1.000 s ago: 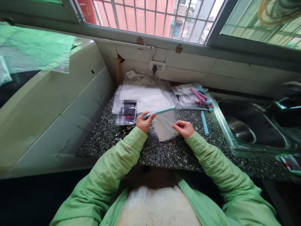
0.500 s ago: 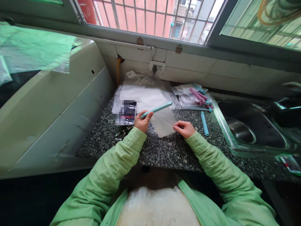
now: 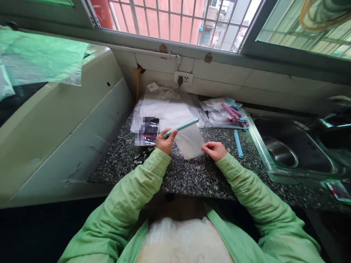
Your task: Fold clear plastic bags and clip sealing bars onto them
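Teal clip: a long, thin teal sealing clip [image 3: 181, 127] is held off the counter, slanting up from lower left to upper right, its far end above the top edge of the clear bag
Left hand: the left hand [image 3: 165, 141] is closed around the clip's near end, thumb on top
Clear bag: a small, flat, see-through plastic bag [image 3: 191, 141] lies between the two hands on the counter; nothing can be seen inside it
Right hand: the right hand [image 3: 215, 149] pinches the bag's lower right corner, fingers curled shut on it
Counter: a speckled dark stone counter [image 3: 192, 175] bears everything
Loose clip: a second teal clip [image 3: 238, 143] lies flat just right of the right hand, near the sink
Phone: a phone [image 3: 150, 130] lies just left of the left hand, partly blurred
Bag pile: a heap of clear plastic bags [image 3: 168, 104] sits behind the hands, against the tiled wall
Clip packets: clear packets [image 3: 216, 113] at the back right hold pink clips [image 3: 231, 112] and some teal ones
Sink: a steel sink [image 3: 294, 148] at the right, its basin showing only a drain
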Motion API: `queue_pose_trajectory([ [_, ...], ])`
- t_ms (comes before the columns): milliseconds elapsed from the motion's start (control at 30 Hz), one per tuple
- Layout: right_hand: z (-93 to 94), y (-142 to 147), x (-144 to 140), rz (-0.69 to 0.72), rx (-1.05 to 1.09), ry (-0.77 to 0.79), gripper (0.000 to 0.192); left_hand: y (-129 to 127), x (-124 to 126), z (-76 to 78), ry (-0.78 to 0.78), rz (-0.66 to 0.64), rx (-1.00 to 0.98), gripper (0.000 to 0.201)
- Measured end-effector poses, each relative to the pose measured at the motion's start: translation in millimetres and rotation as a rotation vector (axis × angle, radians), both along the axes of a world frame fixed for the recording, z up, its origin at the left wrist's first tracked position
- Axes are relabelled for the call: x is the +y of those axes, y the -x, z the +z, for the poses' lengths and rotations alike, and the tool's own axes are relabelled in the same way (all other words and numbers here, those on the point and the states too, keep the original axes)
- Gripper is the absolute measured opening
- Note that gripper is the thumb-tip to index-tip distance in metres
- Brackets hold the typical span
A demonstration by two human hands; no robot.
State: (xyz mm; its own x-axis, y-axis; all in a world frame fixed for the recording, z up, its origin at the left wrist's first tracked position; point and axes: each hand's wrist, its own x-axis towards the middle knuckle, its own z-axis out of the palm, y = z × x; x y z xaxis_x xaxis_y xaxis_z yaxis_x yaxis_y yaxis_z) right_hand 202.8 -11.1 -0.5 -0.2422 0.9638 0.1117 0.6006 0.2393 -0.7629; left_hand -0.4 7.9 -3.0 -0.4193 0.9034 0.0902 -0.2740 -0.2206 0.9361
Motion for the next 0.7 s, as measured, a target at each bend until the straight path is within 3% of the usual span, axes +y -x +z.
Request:
queue_pose_trajectory([
  [300,-8.6,-5,2,-0.006,-0.158,-0.068,0.024,3,1,-4.7,-0.096,-0.064,0.097,0.040],
  [433,-5.8,-7,3,-0.030,-0.099,-0.166,0.023,2,-2,-0.8,-0.113,-0.159,0.148,0.040],
  [600,-1.5,-10,3,-0.142,0.006,-0.391,0.037,0,-9,9.4,0.026,-0.351,0.215,0.045],
  [700,0.4,-11,3,-0.125,-0.010,-0.534,0.039,-1,-12,12.6,0.118,-0.421,0.227,0.048],
])
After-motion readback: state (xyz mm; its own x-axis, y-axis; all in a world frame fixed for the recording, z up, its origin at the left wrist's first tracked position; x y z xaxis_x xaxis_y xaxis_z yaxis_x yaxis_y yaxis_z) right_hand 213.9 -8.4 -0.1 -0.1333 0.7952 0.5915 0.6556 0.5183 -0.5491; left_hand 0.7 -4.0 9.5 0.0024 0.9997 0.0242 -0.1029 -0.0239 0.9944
